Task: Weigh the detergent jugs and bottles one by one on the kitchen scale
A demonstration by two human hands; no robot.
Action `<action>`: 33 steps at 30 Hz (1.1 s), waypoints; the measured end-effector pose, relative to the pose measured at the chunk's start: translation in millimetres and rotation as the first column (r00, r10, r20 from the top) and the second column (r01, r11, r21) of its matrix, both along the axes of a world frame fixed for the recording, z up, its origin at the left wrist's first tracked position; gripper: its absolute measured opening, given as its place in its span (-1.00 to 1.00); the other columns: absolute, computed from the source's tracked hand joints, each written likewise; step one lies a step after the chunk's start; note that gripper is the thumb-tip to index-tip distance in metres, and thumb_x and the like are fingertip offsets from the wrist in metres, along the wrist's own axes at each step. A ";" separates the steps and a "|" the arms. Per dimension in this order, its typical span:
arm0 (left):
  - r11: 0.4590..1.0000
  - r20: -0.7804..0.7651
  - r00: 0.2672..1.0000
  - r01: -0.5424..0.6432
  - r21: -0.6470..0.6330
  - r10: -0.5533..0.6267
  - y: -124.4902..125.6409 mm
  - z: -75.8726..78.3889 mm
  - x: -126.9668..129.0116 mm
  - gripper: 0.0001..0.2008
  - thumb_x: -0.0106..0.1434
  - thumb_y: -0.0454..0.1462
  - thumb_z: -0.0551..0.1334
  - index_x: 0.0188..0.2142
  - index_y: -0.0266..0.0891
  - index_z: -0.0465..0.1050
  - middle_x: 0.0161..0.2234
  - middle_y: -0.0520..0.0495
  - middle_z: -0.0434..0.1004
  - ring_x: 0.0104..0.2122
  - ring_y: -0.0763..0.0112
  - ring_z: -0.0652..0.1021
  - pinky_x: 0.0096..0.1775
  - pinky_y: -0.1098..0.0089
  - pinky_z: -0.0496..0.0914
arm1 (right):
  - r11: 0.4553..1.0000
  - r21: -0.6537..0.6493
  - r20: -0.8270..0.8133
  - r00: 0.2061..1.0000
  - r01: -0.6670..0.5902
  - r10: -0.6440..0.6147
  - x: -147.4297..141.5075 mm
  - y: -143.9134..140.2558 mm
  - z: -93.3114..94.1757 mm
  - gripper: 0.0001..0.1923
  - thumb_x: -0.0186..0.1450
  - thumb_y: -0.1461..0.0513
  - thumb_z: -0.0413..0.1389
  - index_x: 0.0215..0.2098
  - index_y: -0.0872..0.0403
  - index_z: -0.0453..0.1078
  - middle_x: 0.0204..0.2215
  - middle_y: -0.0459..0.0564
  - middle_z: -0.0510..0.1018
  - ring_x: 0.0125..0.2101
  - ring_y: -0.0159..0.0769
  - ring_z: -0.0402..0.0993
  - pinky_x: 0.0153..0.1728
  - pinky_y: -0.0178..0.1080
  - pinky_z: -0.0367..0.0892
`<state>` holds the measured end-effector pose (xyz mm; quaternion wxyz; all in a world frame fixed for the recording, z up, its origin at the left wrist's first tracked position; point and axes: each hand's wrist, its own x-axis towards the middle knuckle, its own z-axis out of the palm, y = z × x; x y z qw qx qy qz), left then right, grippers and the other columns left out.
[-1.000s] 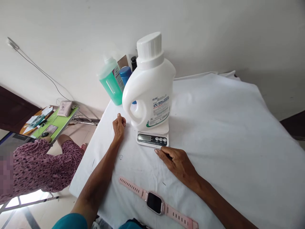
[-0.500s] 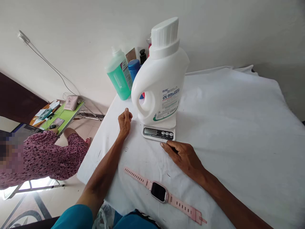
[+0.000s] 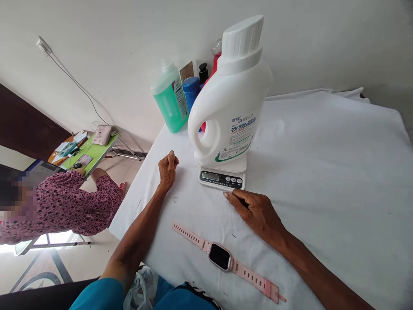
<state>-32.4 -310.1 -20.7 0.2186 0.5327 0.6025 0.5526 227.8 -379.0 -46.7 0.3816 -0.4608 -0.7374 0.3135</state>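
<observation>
Left hand curled into a loose fist, holding nothing, resting on the white-clothed surface near its left edge, just left of the kitchen scale without touching it. Right hand flat, palm down, fingers together and bent slightly, empty; fingertips right at the front edge of the scale, contact too close to call.

White detergent jug upright on the scale platform, capped, handle loop facing left, printed label toward the camera. Scale display and buttons on its front strip, digits unreadable.

Pink smartwatch lying flat near the front edge of the surface, strap stretched out, dark screen up, between the two forearms and clear of both hands.

Behind the jug, at the back-left corner against the wall: green liquid bottle, blue-capped container, small black-capped bottle, red bottle mostly hidden by the jug.

Off to the left, below surface level: another person's sleeve in a purple floral print, hand on a small green folding table cluttered with small items.
</observation>
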 end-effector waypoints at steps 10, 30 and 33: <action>0.982 -0.036 0.989 0.144 0.123 -0.141 17.4 47.4 21.8 -0.48 0.43 0.14 -0.01 -0.36 -0.20 0.38 -0.47 0.00 0.35 -0.46 0.46 0.37 -0.34 0.39 0.31 | 1.000 -0.015 -0.011 1.000 -0.011 0.011 1.1 1.5 -2.8 -0.49 0.45 -0.05 -0.04 -0.55 0.03 0.04 -0.65 -0.17 0.18 -0.60 -0.41 0.09 -0.52 -0.29 0.04; 0.984 0.352 0.922 0.126 0.123 -0.162 42.4 107.7 98.2 -0.41 0.04 0.17 0.42 -0.59 -0.18 0.17 -0.67 0.17 0.03 -0.65 0.61 0.13 -0.59 0.41 0.07 | 0.994 -0.105 -0.056 0.998 -0.027 0.021 3.2 2.6 -6.3 -0.48 0.46 -0.07 -0.03 -0.53 0.04 0.00 -0.62 -0.16 0.14 -0.59 -0.42 0.06 -0.54 -0.31 0.02; 0.990 0.381 0.918 0.069 0.124 -0.111 47.4 107.5 87.0 -0.38 0.05 0.19 0.40 -0.59 -0.17 0.10 -0.67 0.17 -0.02 -0.66 0.63 0.09 -0.61 0.42 0.02 | 0.991 -0.132 -0.066 0.997 -0.038 0.029 3.0 2.5 -3.3 -0.48 0.46 -0.08 -0.05 -0.53 0.03 -0.01 -0.62 -0.16 0.14 -0.58 -0.42 0.05 -0.54 -0.30 0.01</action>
